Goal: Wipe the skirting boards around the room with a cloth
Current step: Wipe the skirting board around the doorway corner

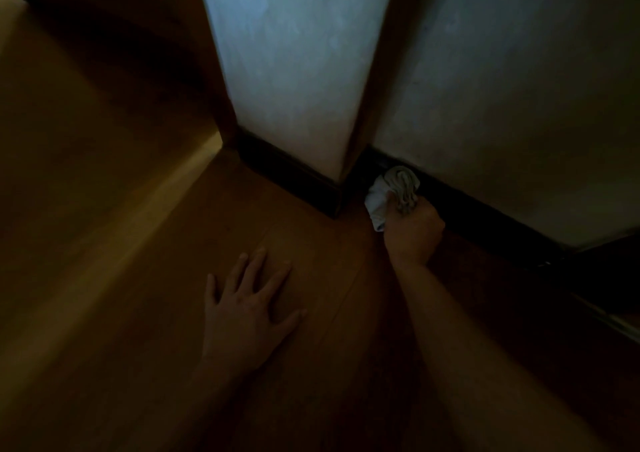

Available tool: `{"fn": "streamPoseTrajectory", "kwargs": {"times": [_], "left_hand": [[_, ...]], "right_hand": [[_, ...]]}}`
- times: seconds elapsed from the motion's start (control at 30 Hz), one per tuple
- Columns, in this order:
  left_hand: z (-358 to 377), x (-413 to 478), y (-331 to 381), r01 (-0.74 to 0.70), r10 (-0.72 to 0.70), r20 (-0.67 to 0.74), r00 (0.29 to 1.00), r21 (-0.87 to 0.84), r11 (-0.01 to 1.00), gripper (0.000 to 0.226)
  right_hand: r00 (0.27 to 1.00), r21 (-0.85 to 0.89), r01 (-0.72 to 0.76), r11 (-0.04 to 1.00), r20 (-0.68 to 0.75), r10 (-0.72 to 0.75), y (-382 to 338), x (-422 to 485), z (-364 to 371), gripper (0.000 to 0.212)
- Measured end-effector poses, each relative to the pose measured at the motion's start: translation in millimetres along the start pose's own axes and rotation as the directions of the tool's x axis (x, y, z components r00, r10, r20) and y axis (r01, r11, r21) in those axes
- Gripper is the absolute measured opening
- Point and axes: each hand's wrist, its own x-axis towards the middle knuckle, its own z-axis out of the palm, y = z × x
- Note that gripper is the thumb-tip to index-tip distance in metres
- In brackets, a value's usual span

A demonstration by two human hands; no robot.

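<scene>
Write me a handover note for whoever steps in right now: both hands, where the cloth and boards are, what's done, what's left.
Left hand: open, flat on the wooden floor, fingers spread, holding nothing.
Right hand: grips the bunched cloth, held at the dark skirting board of the right wall, close to the inside corner beside the pillar.
Done: cannot tell; it is too dark to see which stretches are wiped.
Left: probably the board running right from the cloth, and the pillar board.

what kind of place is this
Probably a room or hallway in a home, dimly lit: a wooden floor, pale plastered walls and a dark skirting board round a jutting corner, where the right hand holds a cloth.
</scene>
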Motion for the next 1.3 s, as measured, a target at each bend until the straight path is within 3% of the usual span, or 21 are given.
{"fn": "streamPoseTrajectory", "kwargs": {"times": [0.23,0.43,0.6,1.03,1.3], "left_hand": [[-0.3,4.2,2.1,-0.004,0.004,0.011,1.000,0.038,0.999,0.082],[-0.4,7.1,15.7,-0.102,0.102,-0.002,0.995,0.036,0.994,0.083],[1.3,4.5,17.2,-0.095,0.095,-0.025,0.995,0.024,0.995,0.079],[3.5,7.9,18.6,-0.088,0.091,-0.048,0.995,0.060,0.994,0.080],[-0.9,6.4,22.5,-0.105,0.105,-0.060,0.993,0.009,0.994,0.082]], "right_hand": [[0.999,-0.014,-0.029,0.999,0.017,0.029,6.6,0.7,-14.6,0.035],[0.997,-0.053,-0.075,0.996,0.005,0.075,34.0,3.3,-45.0,0.032],[0.993,-0.085,-0.066,0.994,0.096,0.074,13.0,8.1,-29.9,0.031],[0.997,-0.197,-0.067,0.978,0.020,0.072,23.0,6.3,-35.2,0.034],[0.993,-0.179,-0.055,0.982,0.092,0.073,-5.4,5.1,-13.2,0.030]]}}
